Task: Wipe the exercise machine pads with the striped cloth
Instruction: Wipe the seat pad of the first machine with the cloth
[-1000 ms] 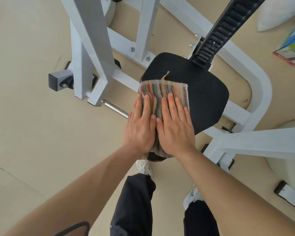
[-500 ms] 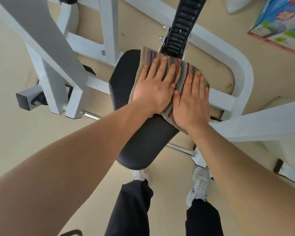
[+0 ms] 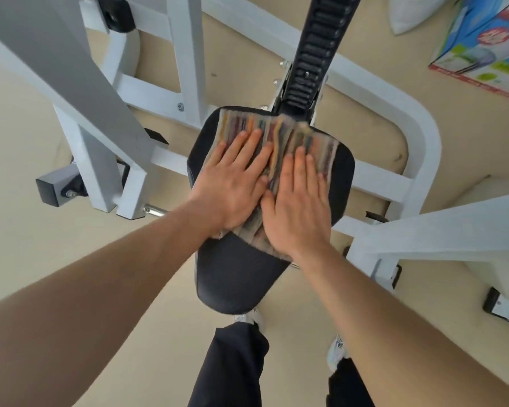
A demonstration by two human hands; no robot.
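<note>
Both hands lie flat on the striped cloth (image 3: 279, 136), palms down, pressing it onto the black seat pad (image 3: 235, 277) of a white-framed exercise machine (image 3: 423, 148). Left hand (image 3: 235, 183) sits on the left half of the cloth, fingers extended and slightly spread, angled up and to the right; right hand (image 3: 299, 207) lies just beside it, fingers straight and close together, thumb edge touching or nearly touching the left hand. Neither hand pinches or grips the fabric; both are open and bearing down. Cloth covers the far, wider part of the pad, its far edge reaching the pad's back rim and meeting the foot of a black ribbed upright (image 3: 315, 54) that rises from behind the seat. Near corner of the cloth shows under the right wrist. The narrower near end of the pad is bare and dark. Cloth stripes are multicoloured, slightly motion-blurred. White frame tubes cross behind and to both sides of the pad; a grey bracket (image 3: 56, 186) sticks out at lower left of the frame. Floor (image 3: 41, 259) is beige. A colourful printed box (image 3: 482, 51) lies at upper right on the floor. Below the pad, dark trouser legs (image 3: 232, 365) and pale shoes (image 3: 337, 351) of the person are visible.
</note>
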